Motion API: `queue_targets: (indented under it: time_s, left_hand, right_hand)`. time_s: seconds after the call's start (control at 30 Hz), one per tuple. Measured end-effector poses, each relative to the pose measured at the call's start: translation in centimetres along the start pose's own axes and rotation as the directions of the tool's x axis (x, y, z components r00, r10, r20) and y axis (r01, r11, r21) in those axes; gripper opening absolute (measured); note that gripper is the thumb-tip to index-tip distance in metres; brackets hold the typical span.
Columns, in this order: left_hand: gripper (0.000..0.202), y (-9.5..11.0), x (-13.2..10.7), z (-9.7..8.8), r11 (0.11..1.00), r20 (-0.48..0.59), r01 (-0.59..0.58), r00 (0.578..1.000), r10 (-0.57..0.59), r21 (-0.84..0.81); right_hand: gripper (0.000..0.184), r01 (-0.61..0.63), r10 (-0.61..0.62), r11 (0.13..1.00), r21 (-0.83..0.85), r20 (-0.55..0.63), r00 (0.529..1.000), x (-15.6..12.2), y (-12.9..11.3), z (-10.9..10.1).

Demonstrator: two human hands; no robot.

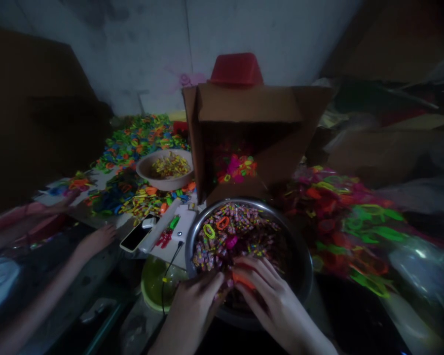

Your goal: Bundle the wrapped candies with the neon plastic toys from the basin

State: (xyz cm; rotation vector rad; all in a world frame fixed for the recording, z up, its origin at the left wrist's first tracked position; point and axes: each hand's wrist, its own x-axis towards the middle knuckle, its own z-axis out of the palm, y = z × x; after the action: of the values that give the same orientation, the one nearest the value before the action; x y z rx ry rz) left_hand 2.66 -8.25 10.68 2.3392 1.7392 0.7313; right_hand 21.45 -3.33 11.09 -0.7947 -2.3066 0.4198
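A large metal bowl (306, 268) holds many small pieces in patterned wrappers (240, 217) that look like candies. My right hand (268, 286) is over its near side, fingers curled round an orange plastic piece (244, 279). Close beside it, my left hand (198, 296) has its fingers pinched together, with small pinkish bits at the fingertips; what it grips is too dim to tell. On top of the wrapped pieces lie a yellow-green plastic ring (209, 230), an orange plastic ring (223, 223) and a magenta piece (231, 241).
Behind the bowl stands an open cardboard box (251, 104) with bright plastic pieces inside. Plastic pieces (370, 222) are heaped at right. A pale basin (142, 170), a phone (137, 236) and a yellow-green bowl (145, 288) are at left, near another person's hand (96, 241).
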Motion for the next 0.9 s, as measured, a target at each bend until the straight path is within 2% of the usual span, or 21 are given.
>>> queue_targets:
  time_s: [0.13,0.27,0.37,0.53,0.7,0.9]
  left_hand:
    - [0.029,0.1,-0.4,0.2,0.995,0.037,0.082,0.996,-0.08,-0.05]
    - [0.035,0.5,-0.4,0.1,0.97,0.087,0.18,0.982,-0.168,-0.162]
    - [0.034,0.7,-0.2,-0.3,0.949,0.139,0.219,0.972,-0.191,-0.226]
    - [0.033,0.5,-0.2,-0.5,0.974,0.216,0.147,0.97,-0.108,-0.172]
    - [0.038,0.2,-0.2,-0.1,0.996,0.235,0.047,0.972,-0.028,-0.074]
    - [0.04,0.4,0.7,0.1,0.998,0.271,0.007,0.963,0.009,-0.058]
  right_hand:
    - [0.024,-0.011,0.011,1.0,-0.018,0.02,1.0,-0.1,0.0,0.4]
    - [0.026,-0.014,0.014,1.0,0.006,0.059,0.998,-0.1,0.1,0.4]
    - [0.027,-0.026,0.022,0.999,0.036,0.098,0.995,-0.1,0.3,0.4]
    - [0.022,-0.042,0.034,0.996,0.076,0.106,0.994,-0.2,0.9,0.6]
    - [0.016,-0.007,0.01,1.0,-0.026,0.106,0.994,-0.2,0.9,0.3]
    - [0.016,0.095,-0.094,0.992,-0.086,0.008,0.995,-0.5,1.1,0.4]
